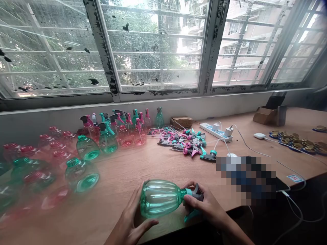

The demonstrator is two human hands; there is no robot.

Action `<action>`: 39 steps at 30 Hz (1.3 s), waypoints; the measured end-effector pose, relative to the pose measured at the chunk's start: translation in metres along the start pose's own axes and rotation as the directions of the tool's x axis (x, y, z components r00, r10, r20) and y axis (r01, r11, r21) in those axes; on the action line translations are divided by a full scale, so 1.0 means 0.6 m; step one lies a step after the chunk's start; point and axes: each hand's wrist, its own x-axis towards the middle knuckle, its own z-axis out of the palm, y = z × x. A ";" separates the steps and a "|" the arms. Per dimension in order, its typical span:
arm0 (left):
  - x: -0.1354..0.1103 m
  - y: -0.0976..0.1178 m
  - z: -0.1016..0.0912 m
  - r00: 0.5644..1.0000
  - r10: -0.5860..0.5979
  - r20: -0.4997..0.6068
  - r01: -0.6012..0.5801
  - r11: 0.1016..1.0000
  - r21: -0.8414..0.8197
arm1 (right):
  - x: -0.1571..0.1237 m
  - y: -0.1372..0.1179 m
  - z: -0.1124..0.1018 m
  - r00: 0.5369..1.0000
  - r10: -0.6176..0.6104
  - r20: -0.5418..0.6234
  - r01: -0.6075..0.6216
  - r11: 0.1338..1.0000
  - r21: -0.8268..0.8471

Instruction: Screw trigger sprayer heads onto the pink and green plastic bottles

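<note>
A clear green spray bottle (160,199) lies sideways between my hands over the table's front edge, its base to the left. My left hand (134,216) cups the base, with its fingers along the far side and the thumb stretched out below. My right hand (204,204) is closed around the dark grey and teal spray head (195,194) at the bottle's neck. Part of the spray head is hidden by my fingers. Beyond the bottle lies a heap of loose pink, teal and grey spray heads (185,141).
Topless green bottles (81,175) and pink bottles (60,156) stand at left. Bottles with spray heads (108,136) stand near the wall. A power strip (216,132), white cables, a pixelated patch (247,178), an open cardboard box (267,115) and gold round items (297,140) are at right.
</note>
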 end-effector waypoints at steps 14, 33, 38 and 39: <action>0.004 0.007 -0.004 0.999 -0.032 -0.043 0.034 0.998 0.044 | -0.002 0.001 0.002 1.000 -0.003 -0.018 0.003 1.000 -0.029; -0.001 0.014 0.005 0.997 -0.062 -0.054 0.058 0.995 -0.079 | 0.000 -0.001 0.001 1.000 0.013 -0.021 -0.012 0.999 0.038; 0.003 0.025 -0.010 0.997 -0.072 0.015 0.074 0.991 -0.113 | 0.000 -0.004 0.003 1.000 0.021 -0.007 -0.021 1.000 0.019; 0.003 0.025 -0.009 0.997 -0.080 0.010 0.080 0.991 -0.109 | 0.000 -0.005 0.003 1.000 0.023 -0.008 -0.023 1.000 0.020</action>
